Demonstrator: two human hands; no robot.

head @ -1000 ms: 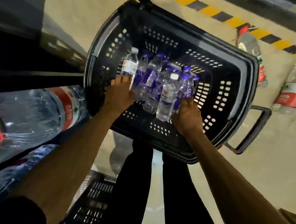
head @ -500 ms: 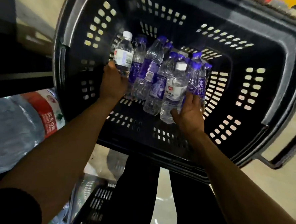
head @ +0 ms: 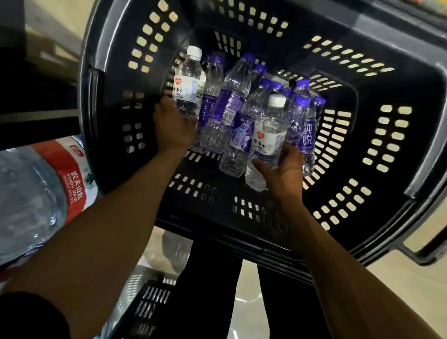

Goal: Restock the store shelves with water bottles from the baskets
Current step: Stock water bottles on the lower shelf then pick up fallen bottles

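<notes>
Dim light around me; the black basket (head: 431,85) swallows detail, though pale floor glows through its wall slots. Small glints sit on the bottles (head: 231,112). The wide lens bends the edges, and the far left is smeared.

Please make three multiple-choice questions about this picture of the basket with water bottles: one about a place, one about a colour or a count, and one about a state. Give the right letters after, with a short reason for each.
1. Where is the large red-labelled bottle?
A. inside the black basket
B. outside the basket, at the left of the view
C. in the right hand

2. How many white-capped bottles are in the black basket?
A. none
B. two
C. five

3. What is the left hand doing?
A. resting on the floor
B. holding the basket handle
C. touching the lower part of the left white-capped bottle

Answers:
1 B: it lies beyond the basket's left wall.
2 B: one stands at the left of the group and the other white-capped bottle is at the right hand; the other caps are purple.
3 C: its fingers meet that bottle's base.
</notes>
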